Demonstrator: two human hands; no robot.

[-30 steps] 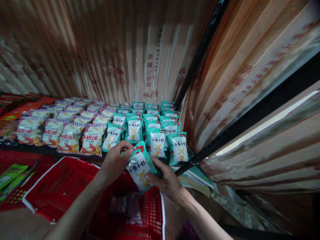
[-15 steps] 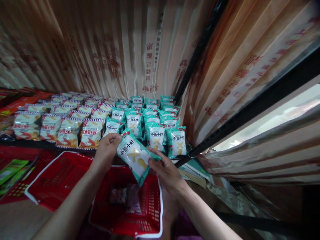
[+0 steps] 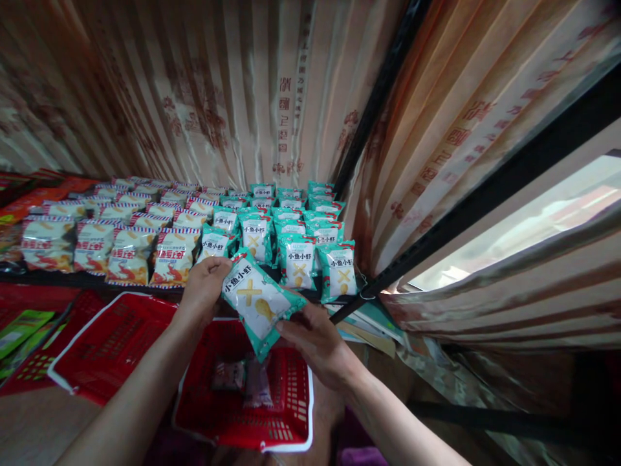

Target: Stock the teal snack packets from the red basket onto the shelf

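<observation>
Between my two hands is a teal and white snack bag (image 3: 259,301), tilted, its printed front facing me. My left hand (image 3: 206,278) pinches its upper left corner. On the lower right side, the fingers and thumb of my right hand (image 3: 315,336) close on its edge. Below the bag stands a red shopping basket (image 3: 303,401) with a white rim and a few small packages (image 3: 257,385) inside. Just behind my hands, rows of matching teal snack bags (image 3: 298,262) stand upright on a dark shelf (image 3: 92,279).
Left of the teal bags stand rows of white snack bags (image 3: 123,255) with striped tops. A second red basket (image 3: 111,349) lies at the left, near green packages (image 3: 24,336). Printed curtains (image 3: 233,97) hang behind the shelf. A black metal post (image 3: 383,97) slants up at the right.
The held bag has shifted slightly left and turned a little. My right hand has moved left and a little down along its edge; my left hand still grips the corner.
</observation>
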